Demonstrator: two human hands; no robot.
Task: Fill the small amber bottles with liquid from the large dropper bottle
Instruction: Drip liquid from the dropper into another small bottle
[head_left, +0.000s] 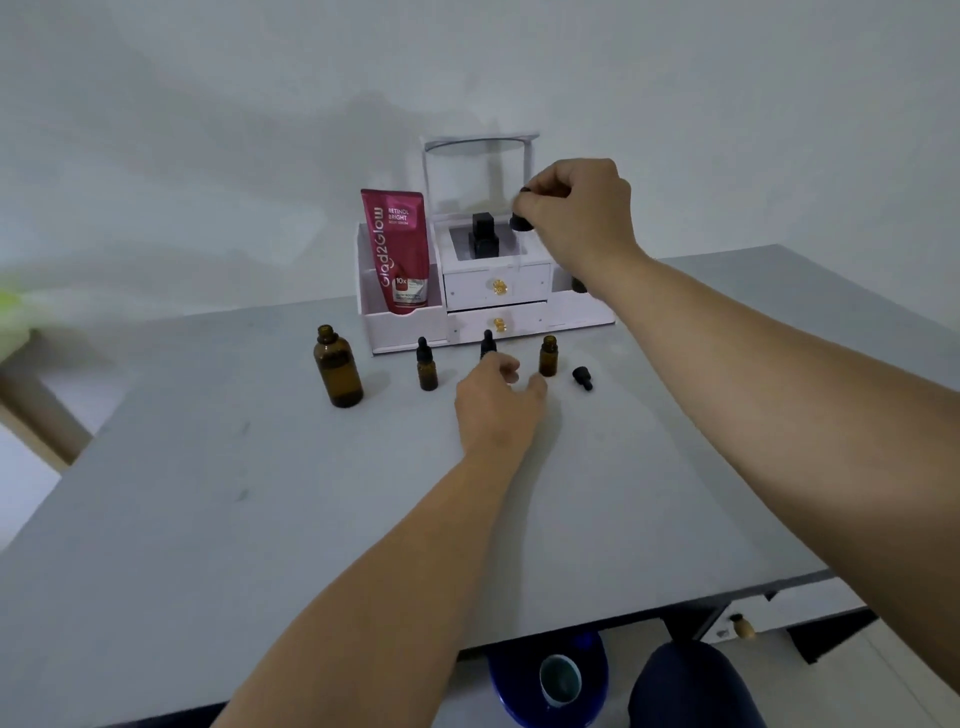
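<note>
Reaching over the grey counter (623, 467), the left hand (496, 400) curls its fingers narrowly around a capped small amber bottle (487, 345), middle of three. The right hand (576, 213) pinches a black dropper cap (521, 221) high above the open small bottle (548, 356). The large dropper bottle (337, 366) stands uncapped toward the far left. Drips could miss that narrow neck, or a sleeve-level arm could topple it.

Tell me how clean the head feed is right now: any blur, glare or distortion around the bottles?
Head view: flat, dim light and soft shadows, no glare on the large amber bottle. The right hand, holding a black dropper cap, is slightly motion-blurred, as is the left hand at the middle small bottle. Wide-angle distortion bends the table edges; a green smear at left is out of focus.
</note>
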